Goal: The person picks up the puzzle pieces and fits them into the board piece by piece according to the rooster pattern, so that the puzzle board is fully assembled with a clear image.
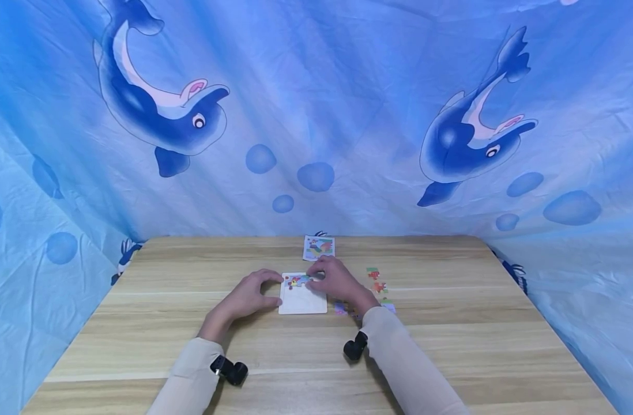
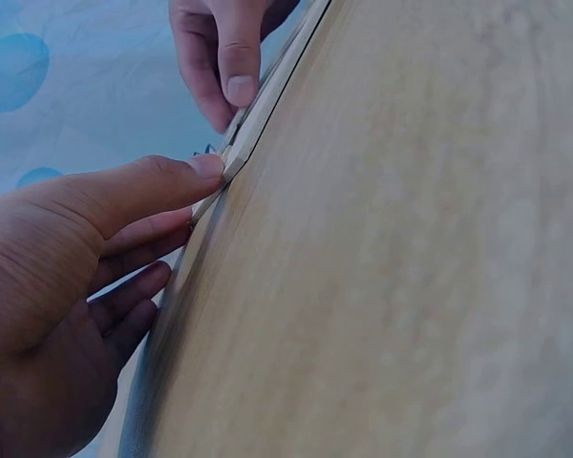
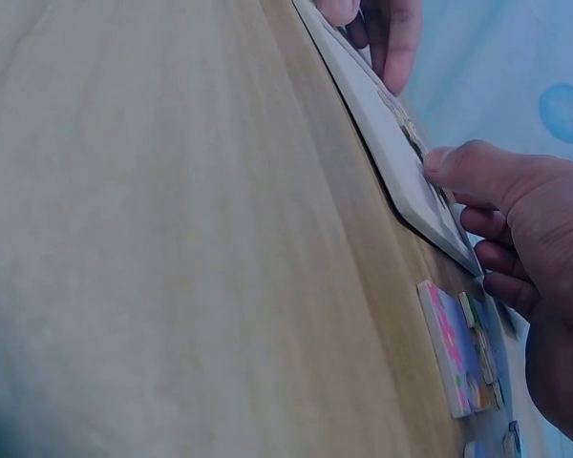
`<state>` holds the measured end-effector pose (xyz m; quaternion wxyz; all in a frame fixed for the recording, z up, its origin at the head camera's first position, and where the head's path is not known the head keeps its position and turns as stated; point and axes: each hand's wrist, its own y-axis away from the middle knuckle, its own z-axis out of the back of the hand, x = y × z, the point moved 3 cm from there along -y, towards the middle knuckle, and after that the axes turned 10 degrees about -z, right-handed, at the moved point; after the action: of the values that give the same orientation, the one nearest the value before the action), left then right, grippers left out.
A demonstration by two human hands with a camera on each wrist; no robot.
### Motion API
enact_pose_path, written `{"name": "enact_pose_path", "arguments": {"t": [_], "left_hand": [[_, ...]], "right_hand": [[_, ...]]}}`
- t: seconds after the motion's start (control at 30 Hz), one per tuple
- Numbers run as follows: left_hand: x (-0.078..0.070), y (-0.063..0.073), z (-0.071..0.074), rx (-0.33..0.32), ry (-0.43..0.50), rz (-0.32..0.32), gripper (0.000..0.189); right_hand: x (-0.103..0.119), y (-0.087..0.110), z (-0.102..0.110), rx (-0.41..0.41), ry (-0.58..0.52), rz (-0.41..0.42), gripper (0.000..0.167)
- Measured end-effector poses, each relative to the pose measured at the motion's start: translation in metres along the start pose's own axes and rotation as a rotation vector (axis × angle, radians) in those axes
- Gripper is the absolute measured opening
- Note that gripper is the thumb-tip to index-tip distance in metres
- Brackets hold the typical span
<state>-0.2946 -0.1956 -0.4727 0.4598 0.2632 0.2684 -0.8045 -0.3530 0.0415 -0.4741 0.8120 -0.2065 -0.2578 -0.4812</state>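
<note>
A white puzzle tray (image 1: 302,302) lies flat on the wooden table, with several joined colourful puzzle pieces (image 1: 294,281) along its upper left. At the tray's left edge, my left hand (image 1: 250,295) holds it, the thumb near the lower corner and the fingers higher up. My right hand (image 1: 333,280) reaches over the tray's upper right, thumb and fingertips around a puzzle piece (image 1: 305,279) at the end of the row. Most of that piece is hidden by the fingers. In the right wrist view, the right thumb (image 3: 449,164) comes down on the tray.
Loose puzzle pieces (image 1: 379,287) lie right of the tray, several of them partly behind my right forearm. A picture card (image 1: 319,248) sits at the table's back edge. Behind the table (image 1: 275,357) hangs a blue curtain (image 1: 347,115) printed with dolphins.
</note>
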Motion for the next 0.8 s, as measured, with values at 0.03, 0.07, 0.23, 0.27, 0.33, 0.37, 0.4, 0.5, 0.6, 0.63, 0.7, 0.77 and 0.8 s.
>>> {"name": "enact_pose_path", "arguments": {"t": [0.03,0.07,0.23,0.27,0.33,0.37,0.4,0.5,0.6,0.63,0.7,0.77,0.8], "left_hand": [[-0.0002,0.0001,0.0,0.0,0.002,-0.001,0.049],[-0.0004,0.0002,0.0,0.0,0.003,-0.001,0.05],[-0.0006,0.0,-0.0002,-0.001,0.013,0.0,0.05],[-0.0005,-0.0001,-0.0003,-0.001,0.013,0.001,0.049],[-0.0005,-0.0004,-0.0003,-0.001,0.015,0.002,0.049],[-0.0006,-0.0004,-0.0003,-0.001,0.015,0.002,0.049],[-0.0007,-0.0005,-0.0003,-0.001,0.015,0.001,0.049],[-0.0009,-0.0004,-0.0002,-0.002,0.021,0.003,0.049],[-0.0009,0.0,0.0,-0.002,0.02,0.003,0.049],[-0.001,0.0,0.0,-0.001,0.019,0.003,0.049],[-0.0009,0.0001,0.0,-0.001,0.018,0.003,0.049],[-0.0008,0.0001,0.0,0.0,0.016,0.002,0.049],[-0.0009,0.0001,0.0,0.001,0.015,0.002,0.049]], "right_hand": [[0.0002,0.0002,0.0,0.0,0.006,0.001,0.023],[0.0004,0.0004,0.0,0.001,0.005,0.002,0.023],[0.0,0.0006,0.0,0.004,0.003,-0.004,0.024],[-0.0004,0.0005,0.0,0.003,0.003,-0.005,0.025],[-0.0009,0.0006,0.0002,0.001,0.009,-0.01,0.025],[-0.0009,0.0008,0.0005,0.002,0.007,-0.015,0.025],[-0.0008,0.0008,0.0007,0.003,0.003,-0.017,0.025],[0.0001,0.0012,0.0011,0.011,-0.009,-0.026,0.025],[0.001,0.0012,0.001,0.017,-0.016,-0.028,0.025],[0.001,0.001,0.0009,0.019,-0.016,-0.028,0.025],[0.001,0.0009,0.0006,0.024,-0.014,-0.029,0.025],[0.0011,0.0007,0.0004,0.028,-0.017,-0.027,0.024],[0.0013,0.0007,0.0004,0.028,-0.019,-0.025,0.024]]}}
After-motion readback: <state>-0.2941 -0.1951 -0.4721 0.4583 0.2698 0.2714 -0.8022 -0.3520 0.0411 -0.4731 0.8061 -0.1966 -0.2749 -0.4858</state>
